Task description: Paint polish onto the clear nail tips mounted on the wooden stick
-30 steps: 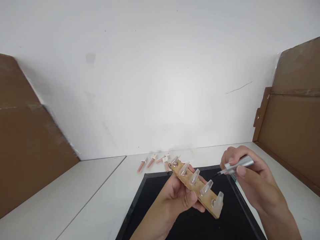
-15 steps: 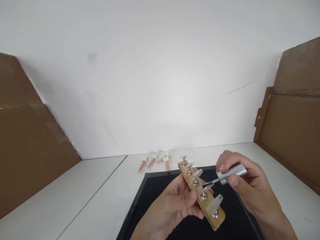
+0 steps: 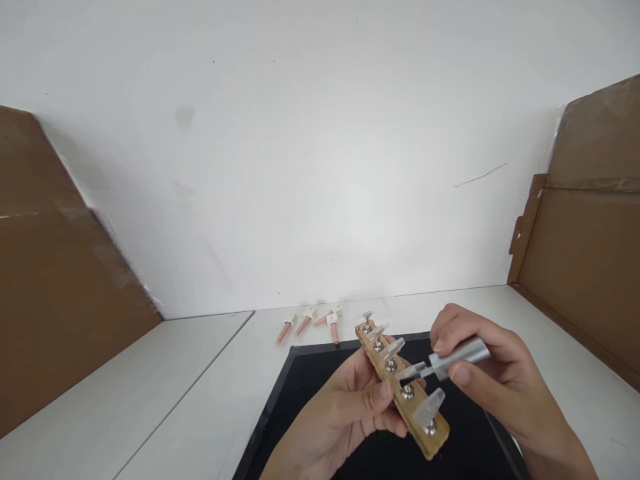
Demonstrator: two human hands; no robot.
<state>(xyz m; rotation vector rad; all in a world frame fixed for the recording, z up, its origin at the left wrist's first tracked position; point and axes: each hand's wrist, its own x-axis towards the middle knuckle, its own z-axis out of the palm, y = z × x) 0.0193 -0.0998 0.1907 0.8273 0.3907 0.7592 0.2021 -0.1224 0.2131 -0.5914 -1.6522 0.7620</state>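
Brush [image 3: 453,359] shifted left, wooden strip [image 3: 411,405] between edges of black mat [image 3: 300,380]

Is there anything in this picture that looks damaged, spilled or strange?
Mainly the white wall: a thin, slanting dark line, possibly a scratch, at right, and a greyish smudge at left mark its otherwise pale surface. No spill is visible, and the wooden strip in the left hand shows no clear damage.

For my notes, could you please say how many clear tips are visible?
5 clear tips stand in a row along the wooden strip: one at its far end, one at its near end, three between; none appears hidden.
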